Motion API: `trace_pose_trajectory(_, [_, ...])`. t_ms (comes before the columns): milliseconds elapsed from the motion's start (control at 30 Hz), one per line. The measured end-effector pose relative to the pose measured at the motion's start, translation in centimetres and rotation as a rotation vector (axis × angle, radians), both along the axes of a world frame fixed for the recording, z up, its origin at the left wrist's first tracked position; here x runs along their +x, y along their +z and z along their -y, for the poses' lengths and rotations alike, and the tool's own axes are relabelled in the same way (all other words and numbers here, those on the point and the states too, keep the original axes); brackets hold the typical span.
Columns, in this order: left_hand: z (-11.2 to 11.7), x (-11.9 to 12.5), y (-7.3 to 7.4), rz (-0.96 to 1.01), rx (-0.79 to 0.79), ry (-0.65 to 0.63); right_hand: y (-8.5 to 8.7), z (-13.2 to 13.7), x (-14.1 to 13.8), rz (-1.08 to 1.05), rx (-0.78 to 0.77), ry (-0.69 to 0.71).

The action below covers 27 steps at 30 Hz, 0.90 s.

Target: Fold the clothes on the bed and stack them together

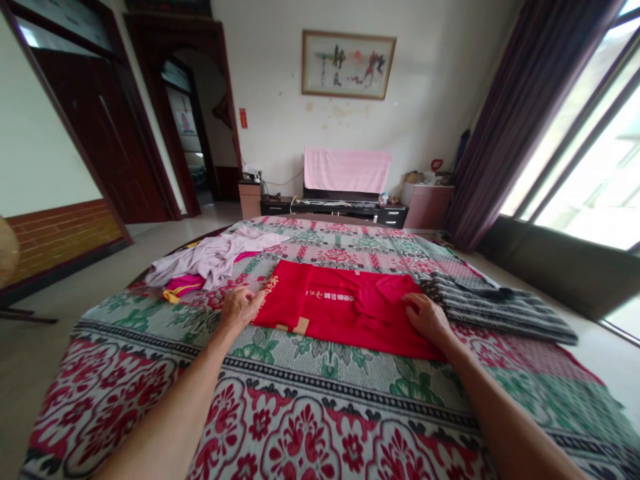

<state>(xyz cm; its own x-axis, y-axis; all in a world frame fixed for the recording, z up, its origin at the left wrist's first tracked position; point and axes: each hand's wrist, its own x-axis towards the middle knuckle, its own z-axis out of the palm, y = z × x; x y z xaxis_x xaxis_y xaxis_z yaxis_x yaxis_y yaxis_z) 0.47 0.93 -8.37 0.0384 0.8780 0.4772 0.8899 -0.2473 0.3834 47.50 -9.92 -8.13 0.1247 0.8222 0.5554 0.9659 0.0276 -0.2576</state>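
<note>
A red garment (345,303) with white and gold printed lettering lies folded into a long, flat strip on the patterned cloth. At its left end, my left hand (243,308) has bent fingers closed at the edge, beside the gold print. My right hand (427,317) is over the other end, its fingers curled onto the red fabric and partly hidden from view. Small wrinkles run through the garment near the right hand. Just beyond that hand lies a folded black and grey striped garment (500,310).
A flowered cloth (310,427) covers the round-edged table. To the left, a pale lilac garment (215,260) is heaped over pink and yellow fabric (185,287). Beyond the table stands a low cabinet (275,207) near a pink cloth (347,170). A dark sofa (560,267) is at the right.
</note>
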Motion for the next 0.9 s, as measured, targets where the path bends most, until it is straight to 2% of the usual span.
trace_pose_trajectory(100, [0.3,0.0,-0.1,-0.032,0.013,-0.006,1.4,-0.6,-2.2,0.010,0.106,0.009])
trace_pose_trajectory(167, [0.5,0.3,-0.1,-0.051,0.012,0.007,2.6,-1.8,-5.0,0.001,0.107,0.076])
trace_pose_trajectory(300, [0.8,0.8,0.0,-0.059,-0.020,0.028,4.2,-5.7,-13.2,-0.054,0.013,0.261])
trace_pose_trajectory(367, [1.0,0.9,0.0,-0.060,-0.034,0.024,4.5,-8.3,-17.5,-0.072,-0.048,0.378])
trace_pose_trajectory(467, [1.1,0.9,0.0,-0.049,-0.027,0.013,4.7,-12.0,-23.0,-0.069,-0.173,0.455])
trace_pose_trajectory(600, [1.0,0.9,-0.2,-0.033,-0.037,0.009,4.7,-16.2,-27.6,-0.093,-0.364,0.357])
trace_pose_trajectory(800, [1.1,0.9,-0.1,-0.064,-0.070,0.007,4.6,-20.1,-31.1,-0.176,-0.488,0.139])
trace_pose_trajectory(900, [1.1,0.7,0.1,-0.059,-0.091,-0.042,4.6,-21.0,-32.1,-0.190,-0.507,0.168])
